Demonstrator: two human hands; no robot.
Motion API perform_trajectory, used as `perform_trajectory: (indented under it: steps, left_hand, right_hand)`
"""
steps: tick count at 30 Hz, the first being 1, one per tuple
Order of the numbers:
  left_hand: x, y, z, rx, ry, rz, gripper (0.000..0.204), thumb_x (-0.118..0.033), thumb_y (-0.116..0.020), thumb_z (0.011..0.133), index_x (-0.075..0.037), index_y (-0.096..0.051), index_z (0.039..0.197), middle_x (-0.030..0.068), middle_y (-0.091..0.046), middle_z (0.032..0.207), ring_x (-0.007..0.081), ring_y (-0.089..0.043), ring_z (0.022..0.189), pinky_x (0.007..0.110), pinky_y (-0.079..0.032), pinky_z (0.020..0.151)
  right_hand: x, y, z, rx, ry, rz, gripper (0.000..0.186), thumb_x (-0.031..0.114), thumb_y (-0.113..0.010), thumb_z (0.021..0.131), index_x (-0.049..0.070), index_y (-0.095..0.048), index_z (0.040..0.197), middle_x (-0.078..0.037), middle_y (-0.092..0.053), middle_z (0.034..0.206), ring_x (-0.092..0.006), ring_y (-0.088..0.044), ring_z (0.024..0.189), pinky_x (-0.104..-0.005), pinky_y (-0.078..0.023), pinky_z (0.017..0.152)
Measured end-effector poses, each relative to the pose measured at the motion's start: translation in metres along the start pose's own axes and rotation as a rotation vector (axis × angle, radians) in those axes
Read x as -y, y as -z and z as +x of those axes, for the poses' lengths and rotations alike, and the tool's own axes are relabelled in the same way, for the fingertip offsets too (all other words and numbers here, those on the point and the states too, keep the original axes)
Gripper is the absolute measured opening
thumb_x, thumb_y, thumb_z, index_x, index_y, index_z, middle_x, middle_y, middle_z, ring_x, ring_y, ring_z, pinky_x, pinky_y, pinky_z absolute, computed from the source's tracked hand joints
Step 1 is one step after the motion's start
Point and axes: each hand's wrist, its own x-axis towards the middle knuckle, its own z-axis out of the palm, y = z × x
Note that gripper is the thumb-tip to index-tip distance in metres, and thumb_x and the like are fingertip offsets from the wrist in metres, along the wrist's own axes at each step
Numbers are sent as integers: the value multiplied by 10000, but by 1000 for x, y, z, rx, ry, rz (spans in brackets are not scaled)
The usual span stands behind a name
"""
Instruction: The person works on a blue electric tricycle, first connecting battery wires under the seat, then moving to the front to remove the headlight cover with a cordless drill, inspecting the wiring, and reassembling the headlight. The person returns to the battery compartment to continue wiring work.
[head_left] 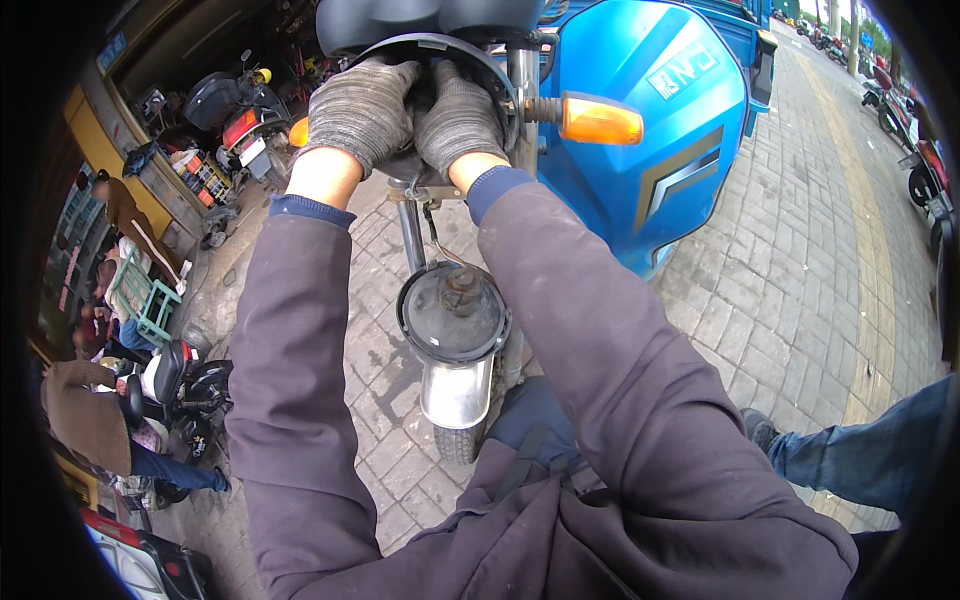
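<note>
From my end, I have the left gloved hand and right gloved hand inside the round black housing, fingertips hidden, so I cannot tell whether they grip anything. Below the housing, a round black lamp-like unit sits above the front wheel, over grey paving. Right of the housing stands a blue body panel; left, a cluttered shopfront with a parked scooter; far right, parked motorbikes.

The person's left hand and right hand are gloved in streaky grey; around the fingers, the headlight housing is black; right of them, the turn-signal lamp is amber; beyond it, the fairing is bright blue; below them, the mudguard is silver.
</note>
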Motion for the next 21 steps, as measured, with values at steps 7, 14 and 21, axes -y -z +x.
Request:
perform_trajectory:
  steps: [7, 14, 21]
  left_hand:
    - [-2, 3, -1, 22, 14, -4, 447, -207, -645, 800, -193, -627, 1247, 136, -657, 1133, 307, -653, 1039, 433, -538, 880]
    - [-2, 2, -1, 22, 4, 8, 447, -213, -643, 819, -202, -615, 1265, 131, -658, 1141, 297, -656, 1041, 437, -540, 878]
    - [-2, -18, 0, -120, -36, 18, 416, -292, -671, 820, -247, -629, 1231, 110, -649, 1052, 295, -654, 968, 435, -538, 808]
  right_hand:
    - [-3, -5, 0, -21, 32, -60, 437, 254, -639, 883, 86, -515, 1266, -252, -597, 1212, -388, -575, 1159, -459, -466, 991]
    - [-5, -11, -2, -99, -101, 298, 496, 205, -632, 882, 22, -461, 1310, -249, -603, 1211, -364, -560, 1195, -428, -433, 1034]
    - [-20, -16, -6, -16, -105, 746, 490, 73, -520, 862, 38, -460, 1347, -235, -592, 1259, -353, -571, 1179, -415, -433, 1022]
